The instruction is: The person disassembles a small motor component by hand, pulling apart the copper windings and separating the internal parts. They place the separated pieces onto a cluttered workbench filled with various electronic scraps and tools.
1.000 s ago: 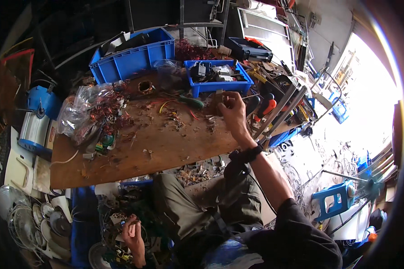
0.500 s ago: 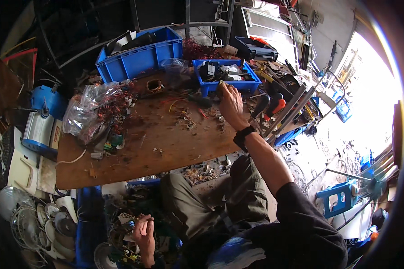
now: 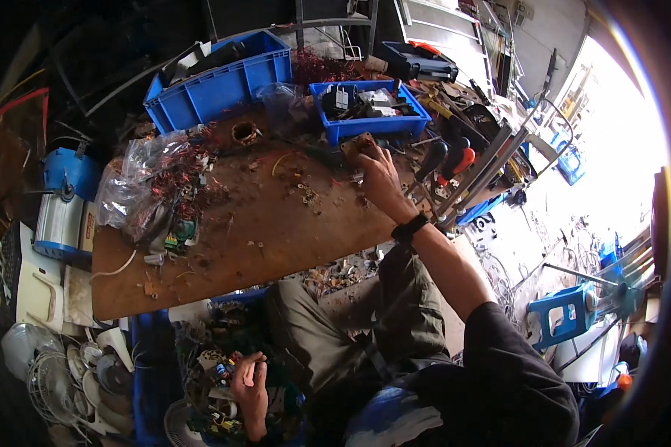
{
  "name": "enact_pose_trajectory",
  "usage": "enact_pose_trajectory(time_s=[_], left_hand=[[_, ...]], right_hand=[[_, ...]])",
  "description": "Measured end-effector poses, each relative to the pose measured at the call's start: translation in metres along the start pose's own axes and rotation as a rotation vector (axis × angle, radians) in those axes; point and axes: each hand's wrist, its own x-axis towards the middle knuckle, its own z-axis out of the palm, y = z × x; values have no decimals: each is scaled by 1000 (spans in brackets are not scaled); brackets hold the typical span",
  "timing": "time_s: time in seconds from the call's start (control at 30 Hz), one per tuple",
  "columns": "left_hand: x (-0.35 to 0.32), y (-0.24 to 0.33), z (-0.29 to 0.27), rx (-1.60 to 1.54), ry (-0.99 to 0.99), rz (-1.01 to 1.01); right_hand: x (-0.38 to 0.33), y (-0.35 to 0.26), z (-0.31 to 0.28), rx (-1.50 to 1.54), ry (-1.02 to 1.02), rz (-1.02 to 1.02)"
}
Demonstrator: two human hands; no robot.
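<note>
My right hand (image 3: 381, 179), with a dark watch on its wrist, reaches over the far side of the wooden table (image 3: 224, 257). Its fingers close on a small brown, squarish board (image 3: 360, 143), just in front of a blue tray (image 3: 326, 123) of plugs and dark and white parts. The fingers partly cover the board. Low on the left, my left hand (image 3: 251, 389) hovers with loosely parted fingers and nothing visible in them. Beneath it is a heap of circuit boards and coloured parts (image 3: 220, 413) beside my leg.
A large blue crate (image 3: 224, 86) stands at the back left. Clear bags and red wire (image 3: 156, 175) cover the table's left side. Screwdrivers (image 3: 455, 160) and a metal frame (image 3: 484, 167) lie right. Fan parts (image 3: 82, 380) are piled lower left; a blue stool (image 3: 563, 316) stands right.
My right hand has drawn slightly back from the blue tray, and the brown board in its fingers now shows more fully. The view has shifted a little; my left hand has barely moved.
</note>
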Motion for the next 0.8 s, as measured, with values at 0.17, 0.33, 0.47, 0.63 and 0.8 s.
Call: enact_pose_trajectory(time_s=[0.17,0.33,0.47,0.63,0.8], left_hand=[[2,3,9,18,-8,-29],[12,3,25,78,-75,-92],[20,27,49,88,-118,-140],[59,48,88,423,-336,187],[98,95,179,520,-467,535]], right_hand=[[-23,-33,-62,313,-92,194],[-107,-36,-124,371,-224,247],[-171,-29,-145,363,-229,301],[-191,-10,-167,298,-184,262],[-213,26,-194,329,-191,422]])
